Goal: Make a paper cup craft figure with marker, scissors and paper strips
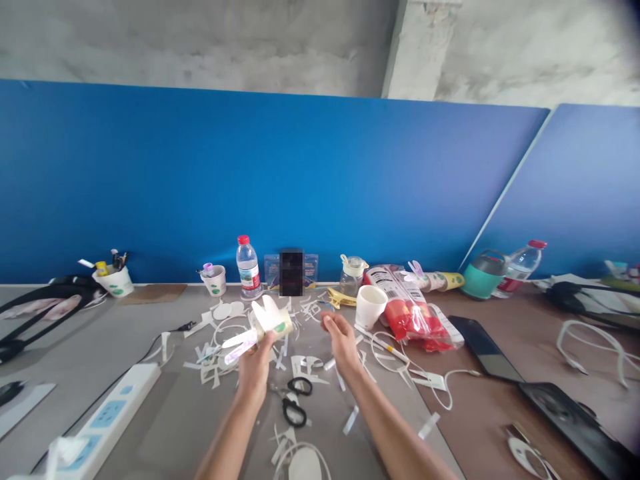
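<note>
My left hand point(256, 363) is closed round a paper cup craft point(281, 323) with a green print, tilted on its side. White ear-like paper pieces and strips with purple on them stick out from it to the left. My right hand point(341, 340) is raised a little to the right, its fingertips pinched together; whatever may be between them is too small to make out. Between my forearms lies a pair of scissors point(295, 415) with black handles. White paper scraps point(215, 363) are scattered around both hands. A plain white paper cup point(371, 307) stands just beyond my right hand.
At the back stand a water bottle point(249, 270), a dark pixelated rectangle point(291, 273), a glass jar point(353, 275) and pen cups point(215, 281). Right are a red-and-white plastic package point(407, 307), a phone point(485, 348) and cables. A power strip point(113, 417) lies front left.
</note>
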The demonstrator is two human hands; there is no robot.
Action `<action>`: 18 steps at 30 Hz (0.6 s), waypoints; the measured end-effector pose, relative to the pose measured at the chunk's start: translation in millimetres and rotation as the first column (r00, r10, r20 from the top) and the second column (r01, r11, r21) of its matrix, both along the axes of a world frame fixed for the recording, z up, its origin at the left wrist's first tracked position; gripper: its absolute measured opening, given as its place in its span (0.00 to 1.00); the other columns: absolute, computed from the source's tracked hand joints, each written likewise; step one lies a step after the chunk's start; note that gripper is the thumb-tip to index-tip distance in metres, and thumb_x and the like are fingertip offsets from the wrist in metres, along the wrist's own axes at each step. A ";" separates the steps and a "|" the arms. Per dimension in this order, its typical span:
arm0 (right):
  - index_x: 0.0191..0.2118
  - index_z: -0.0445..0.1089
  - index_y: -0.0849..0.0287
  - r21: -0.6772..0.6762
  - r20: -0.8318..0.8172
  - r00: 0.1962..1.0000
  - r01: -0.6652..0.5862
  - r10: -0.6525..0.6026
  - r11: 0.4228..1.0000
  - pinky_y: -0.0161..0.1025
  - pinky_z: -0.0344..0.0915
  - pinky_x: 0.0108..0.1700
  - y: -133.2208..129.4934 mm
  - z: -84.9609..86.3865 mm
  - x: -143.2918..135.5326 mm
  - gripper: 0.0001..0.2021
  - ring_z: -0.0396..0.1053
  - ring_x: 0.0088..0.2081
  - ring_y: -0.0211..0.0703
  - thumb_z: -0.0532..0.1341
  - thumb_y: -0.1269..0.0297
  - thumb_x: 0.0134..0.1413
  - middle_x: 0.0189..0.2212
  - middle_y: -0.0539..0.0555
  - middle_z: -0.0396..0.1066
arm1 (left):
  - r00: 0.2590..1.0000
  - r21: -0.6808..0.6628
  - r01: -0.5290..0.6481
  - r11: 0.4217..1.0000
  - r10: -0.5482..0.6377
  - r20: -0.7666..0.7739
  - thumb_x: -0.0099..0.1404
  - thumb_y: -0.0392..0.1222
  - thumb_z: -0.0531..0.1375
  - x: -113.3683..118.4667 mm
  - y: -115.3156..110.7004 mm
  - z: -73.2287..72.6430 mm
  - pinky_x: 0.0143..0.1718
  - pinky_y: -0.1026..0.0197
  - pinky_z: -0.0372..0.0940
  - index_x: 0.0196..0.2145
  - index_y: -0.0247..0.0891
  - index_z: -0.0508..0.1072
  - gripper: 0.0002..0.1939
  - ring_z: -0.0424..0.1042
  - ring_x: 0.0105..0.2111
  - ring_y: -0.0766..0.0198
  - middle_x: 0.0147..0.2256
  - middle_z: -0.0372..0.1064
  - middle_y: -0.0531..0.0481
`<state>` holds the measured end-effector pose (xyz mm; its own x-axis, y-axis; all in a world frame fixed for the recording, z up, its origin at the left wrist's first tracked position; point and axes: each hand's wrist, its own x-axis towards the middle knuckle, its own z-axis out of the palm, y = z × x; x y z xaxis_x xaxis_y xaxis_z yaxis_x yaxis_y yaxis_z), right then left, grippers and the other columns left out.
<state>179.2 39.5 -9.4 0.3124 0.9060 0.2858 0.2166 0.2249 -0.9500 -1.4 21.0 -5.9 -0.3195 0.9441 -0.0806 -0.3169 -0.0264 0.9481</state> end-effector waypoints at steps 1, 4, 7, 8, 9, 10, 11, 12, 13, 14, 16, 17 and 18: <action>0.37 0.73 0.61 -0.005 0.077 0.996 0.048 -0.047 0.999 0.42 0.66 0.41 3.8 -1.2 9.7 0.18 0.71 0.37 0.48 0.52 0.53 0.54 0.34 0.58 0.74 | 0.999 0.009 -0.037 0.999 0.037 0.031 0.53 0.48 0.67 -2.6 2.5 -0.2 0.54 0.48 0.62 0.39 0.31 0.76 0.20 0.72 0.48 0.48 0.43 0.77 0.38; 0.34 0.75 0.59 -0.025 0.242 0.968 0.083 -0.074 0.996 0.44 0.63 0.46 13.3 -5.0 36.3 0.14 0.69 0.39 0.50 0.53 0.61 0.51 0.35 0.57 0.74 | 0.992 0.032 -0.112 0.993 0.110 0.059 0.52 0.47 0.67 -7.6 7.4 1.8 0.53 0.49 0.64 0.37 0.30 0.77 0.18 0.73 0.47 0.48 0.41 0.77 0.37; 0.36 0.76 0.57 -0.111 0.404 0.915 0.074 -0.023 0.991 0.44 0.62 0.48 16.7 -7.8 52.7 0.15 0.69 0.43 0.49 0.51 0.69 0.50 0.39 0.56 0.74 | 0.993 0.017 -0.120 0.993 0.119 0.013 0.53 0.47 0.66 -8.5 7.8 2.8 0.53 0.48 0.63 0.36 0.30 0.77 0.17 0.74 0.46 0.48 0.41 0.77 0.37; 0.37 0.76 0.57 -0.150 0.452 0.892 0.054 0.020 0.987 0.44 0.61 0.48 16.3 -7.9 55.8 0.16 0.69 0.43 0.49 0.51 0.71 0.49 0.39 0.57 0.74 | 0.993 0.008 -0.118 0.993 0.119 -0.016 0.53 0.46 0.66 -8.4 7.4 2.6 0.53 0.48 0.63 0.37 0.31 0.77 0.17 0.73 0.47 0.47 0.41 0.77 0.37; 0.37 0.76 0.57 -0.191 0.495 0.865 0.018 0.081 0.981 0.43 0.61 0.48 15.0 -7.3 58.2 0.16 0.69 0.43 0.49 0.52 0.72 0.49 0.39 0.57 0.74 | 0.992 -0.001 -0.116 0.993 0.115 -0.051 0.53 0.46 0.65 -8.4 6.8 2.3 0.54 0.48 0.63 0.37 0.31 0.77 0.17 0.73 0.47 0.47 0.41 0.77 0.37; 0.36 0.77 0.57 -0.235 0.529 0.833 -0.035 0.158 0.971 0.42 0.61 0.47 13.1 -5.9 60.0 0.16 0.69 0.42 0.48 0.53 0.73 0.48 0.39 0.56 0.75 | 0.990 -0.011 -0.112 0.994 0.111 -0.088 0.54 0.46 0.65 -8.6 6.3 1.9 0.54 0.48 0.62 0.37 0.32 0.77 0.16 0.73 0.48 0.47 0.41 0.77 0.37; 0.36 0.77 0.56 -0.279 0.554 0.796 -0.099 0.245 0.955 0.40 0.62 0.46 10.6 -3.9 61.6 0.15 0.70 0.41 0.47 0.55 0.74 0.46 0.38 0.55 0.75 | 0.987 -0.019 -0.107 0.994 0.104 -0.126 0.54 0.46 0.65 -9.0 5.9 1.5 0.54 0.48 0.62 0.36 0.32 0.77 0.16 0.72 0.48 0.47 0.41 0.77 0.37; 0.35 0.77 0.55 -0.325 0.571 0.750 -0.168 0.334 0.931 0.38 0.62 0.44 7.6 -1.2 63.1 0.14 0.70 0.40 0.46 0.58 0.74 0.44 0.36 0.54 0.75 | 0.982 -0.026 -0.101 0.995 0.096 -0.161 0.54 0.46 0.65 -9.5 5.6 1.1 0.53 0.48 0.62 0.36 0.32 0.77 0.15 0.72 0.49 0.47 0.40 0.77 0.37; 0.35 0.78 0.53 -0.368 0.585 0.696 -0.229 0.416 0.901 0.36 0.62 0.43 4.5 1.8 64.5 0.14 0.70 0.39 0.45 0.60 0.74 0.41 0.36 0.51 0.75 | 0.978 -0.031 -0.093 0.995 0.085 -0.192 0.54 0.47 0.64 -10.0 5.6 0.9 0.53 0.48 0.63 0.35 0.33 0.78 0.15 0.72 0.48 0.47 0.39 0.78 0.37; 0.34 0.78 0.52 -0.407 0.597 0.645 -0.269 0.477 0.873 0.35 0.62 0.43 1.4 4.8 65.9 0.15 0.69 0.39 0.44 0.63 0.74 0.37 0.35 0.50 0.75 | 0.973 -0.035 -0.085 0.996 0.076 -0.218 0.54 0.47 0.64 -10.6 5.7 0.7 0.52 0.48 0.63 0.34 0.33 0.78 0.14 0.72 0.48 0.46 0.38 0.78 0.37; 0.34 0.77 0.51 -0.470 0.638 0.551 -0.275 0.538 0.839 0.38 0.60 0.45 -4.0 9.8 67.9 0.16 0.67 0.42 0.47 0.65 0.75 0.33 0.36 0.51 0.73 | 0.962 -0.033 -0.071 0.997 0.059 -0.266 0.55 0.48 0.63 -11.4 6.3 0.1 0.51 0.48 0.64 0.33 0.34 0.78 0.14 0.72 0.47 0.46 0.36 0.78 0.38; 0.33 0.77 0.53 -0.483 0.657 0.528 -0.253 0.538 0.838 0.41 0.59 0.47 -5.9 11.4 68.4 0.16 0.66 0.44 0.50 0.65 0.76 0.32 0.37 0.53 0.72 | 0.956 -0.030 -0.064 0.998 0.052 -0.287 0.55 0.49 0.63 -11.5 6.7 -0.4 0.50 0.48 0.64 0.32 0.34 0.78 0.14 0.72 0.47 0.46 0.35 0.78 0.39; 0.31 0.76 0.55 -0.485 0.676 0.516 -0.225 0.525 0.845 0.43 0.58 0.47 -7.3 12.6 68.4 0.15 0.65 0.45 0.52 0.65 0.77 0.31 0.38 0.55 0.71 | 0.951 -0.027 -0.058 0.998 0.047 -0.306 0.54 0.49 0.63 -11.4 7.0 -1.1 0.49 0.49 0.65 0.32 0.34 0.78 0.15 0.73 0.47 0.46 0.35 0.78 0.40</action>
<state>247.6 32.3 3.2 -0.2786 0.9579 -0.0696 0.8463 0.2106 -0.4892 -12.9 28.0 -7.0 -0.3827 0.9239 -0.0041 -0.0112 -0.0003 0.9999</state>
